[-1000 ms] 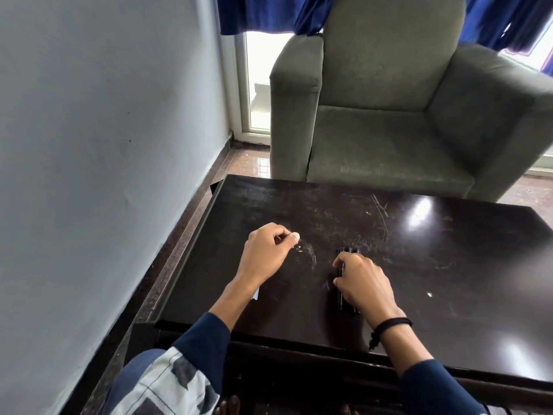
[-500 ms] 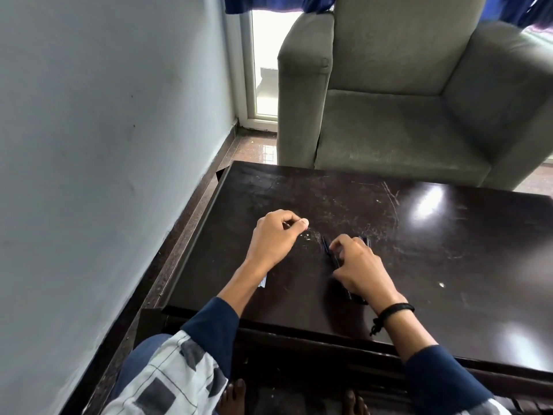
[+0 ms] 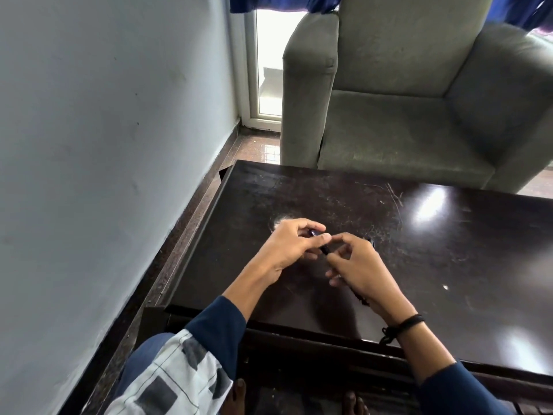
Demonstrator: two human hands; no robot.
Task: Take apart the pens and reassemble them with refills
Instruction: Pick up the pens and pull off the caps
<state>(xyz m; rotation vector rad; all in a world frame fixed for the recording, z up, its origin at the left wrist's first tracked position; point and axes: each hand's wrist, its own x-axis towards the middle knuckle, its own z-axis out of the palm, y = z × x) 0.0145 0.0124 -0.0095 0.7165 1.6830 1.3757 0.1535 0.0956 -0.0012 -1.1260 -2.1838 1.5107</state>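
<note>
The pen [image 3: 319, 242], dark and slim, is held above the table [image 3: 449, 265], its long axis running from the left hand [image 3: 287, 250] down-right toward the right hand [image 3: 362, 271]. Left fingers pinch its far end. Right fingertips [image 3: 332, 259] close on the near end, so a pull-apart along that axis appears next.

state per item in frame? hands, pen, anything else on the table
left hand: raised over the table, fingers pinched on a dark pen
right hand: raised, fingertips meeting the pen's other end
pen: held between both hands, mostly hidden; whether it is whole or parted cannot be told
table: dark, glossy, scratched
armchair: unoccupied, beyond the table
wristband: on the right wrist
</note>
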